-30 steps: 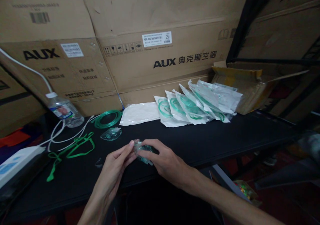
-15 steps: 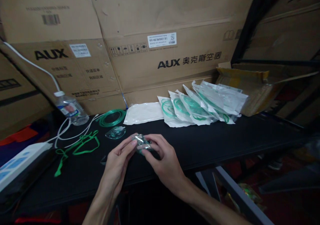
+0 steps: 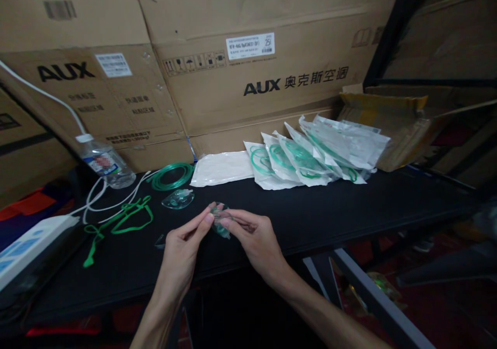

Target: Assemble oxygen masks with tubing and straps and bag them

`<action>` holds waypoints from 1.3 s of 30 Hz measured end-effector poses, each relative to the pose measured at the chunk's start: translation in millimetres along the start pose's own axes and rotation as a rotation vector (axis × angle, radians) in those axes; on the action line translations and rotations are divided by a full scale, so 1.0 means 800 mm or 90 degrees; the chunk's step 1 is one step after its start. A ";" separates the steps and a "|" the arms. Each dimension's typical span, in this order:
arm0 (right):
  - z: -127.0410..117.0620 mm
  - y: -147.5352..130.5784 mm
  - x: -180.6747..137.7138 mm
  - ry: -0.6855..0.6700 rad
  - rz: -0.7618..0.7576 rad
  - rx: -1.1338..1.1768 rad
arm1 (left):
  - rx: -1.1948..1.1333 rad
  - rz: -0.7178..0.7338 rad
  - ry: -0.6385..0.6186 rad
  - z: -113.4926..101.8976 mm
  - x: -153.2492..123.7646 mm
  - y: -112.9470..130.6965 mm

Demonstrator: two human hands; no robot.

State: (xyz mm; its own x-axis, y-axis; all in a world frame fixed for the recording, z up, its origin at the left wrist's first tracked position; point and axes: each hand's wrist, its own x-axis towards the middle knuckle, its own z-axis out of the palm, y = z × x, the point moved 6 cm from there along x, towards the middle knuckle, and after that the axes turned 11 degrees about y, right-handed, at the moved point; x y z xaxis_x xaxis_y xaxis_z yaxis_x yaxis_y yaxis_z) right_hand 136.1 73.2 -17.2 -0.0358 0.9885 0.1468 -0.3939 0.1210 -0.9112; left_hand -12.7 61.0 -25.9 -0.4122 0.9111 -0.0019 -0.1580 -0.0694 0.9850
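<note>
A small, rounded bundle of clear and green plastic [image 3: 221, 229] is held between both hands, above the front part of the matte black surface [image 3: 318, 219]. Its left edge is pinched between the thumb and fingers of the left hand [image 3: 184, 243], and its right side is gripped by the thumb and bent fingers of the right hand [image 3: 260, 243]; both grips are narrow. Its exact shape cannot be told, as much of it is covered by fingers.

Just beyond the left hand, a clear plastic mask-shaped cup [image 3: 178, 200] is laid near a coiled, translucent green tube [image 3: 166, 185]. To their left, a looped flat green strap [image 3: 134, 229] is spread out, and a small clear plastic scrap [image 3: 160, 242] is seen beside the left hand. Behind the bundle, a flat white rectangular packet [image 3: 221, 169] is placed next to a row of overlapping white-and-clear pouches [image 3: 306, 160], in which green tubing can be seen. A clear plastic bottle with a white cap [image 3: 104, 162] is tilted against brown cardboard boxes [image 3: 295, 111].
</note>
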 end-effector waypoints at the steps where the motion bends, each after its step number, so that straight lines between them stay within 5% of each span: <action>1: -0.001 0.001 0.000 0.007 0.002 0.001 | 0.002 0.002 -0.002 0.000 0.000 0.000; 14: -0.009 0.003 -0.003 0.083 -0.004 -0.019 | 0.037 0.020 0.038 0.000 0.000 0.003; 32: -0.003 -0.012 0.001 -0.042 0.046 0.016 | 0.031 0.027 0.068 -0.005 -0.003 0.006; 39: -0.008 -0.002 0.003 0.013 0.090 0.069 | 0.006 0.031 0.048 -0.004 -0.001 0.007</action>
State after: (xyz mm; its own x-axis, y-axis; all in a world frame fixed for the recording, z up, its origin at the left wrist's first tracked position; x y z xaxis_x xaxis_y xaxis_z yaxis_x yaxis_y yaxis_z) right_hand 143.0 75.7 -17.7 -0.0798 0.9967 0.0118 -0.4829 -0.0283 -0.8752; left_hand -16.0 58.5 -21.2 -0.4858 0.8735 0.0334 -0.1272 -0.1084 0.9859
